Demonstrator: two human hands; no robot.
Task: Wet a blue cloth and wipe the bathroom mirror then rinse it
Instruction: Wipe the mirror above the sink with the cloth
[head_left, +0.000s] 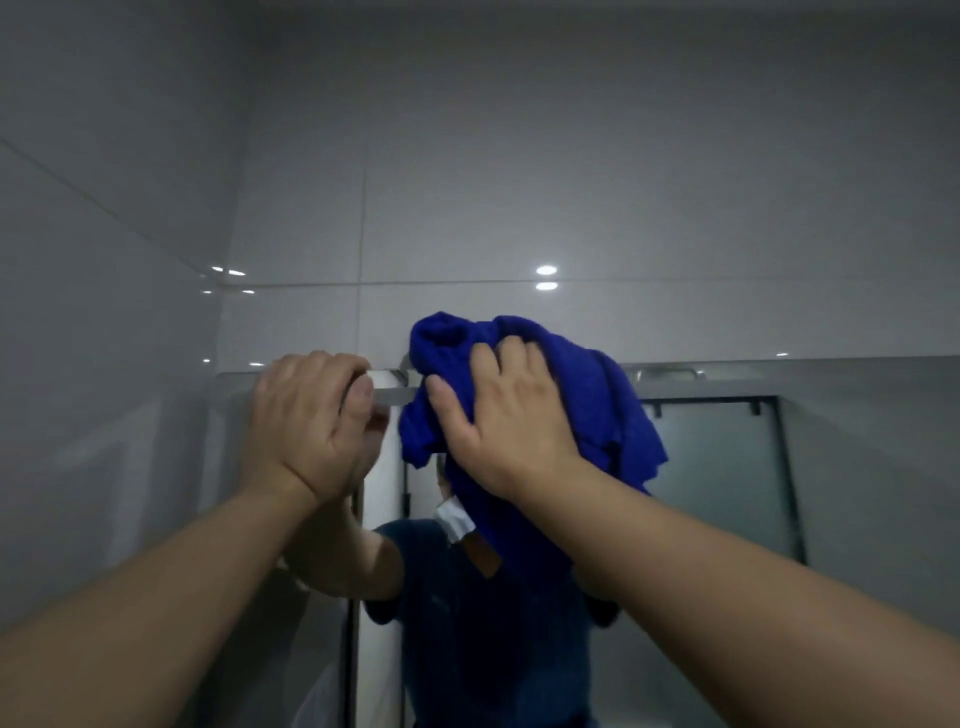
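A crumpled blue cloth (613, 410) is pressed flat against the top edge of the bathroom mirror (727, 467) by my right hand (506, 415), fingers spread over it. The cloth's upper folds reach onto the wall tile above the mirror. My left hand (306, 421) curls over the mirror's top edge just to the left of the cloth, fingers hooked on the rim. In the mirror a person's reflection shows below the cloth, partly hidden by it.
Glossy white wall tiles (571, 182) rise above the mirror, and a side wall (104, 312) stands close on the left. The mirror reflects a dark-framed glass door (727, 493). Both of my forearms reach up from the bottom corners.
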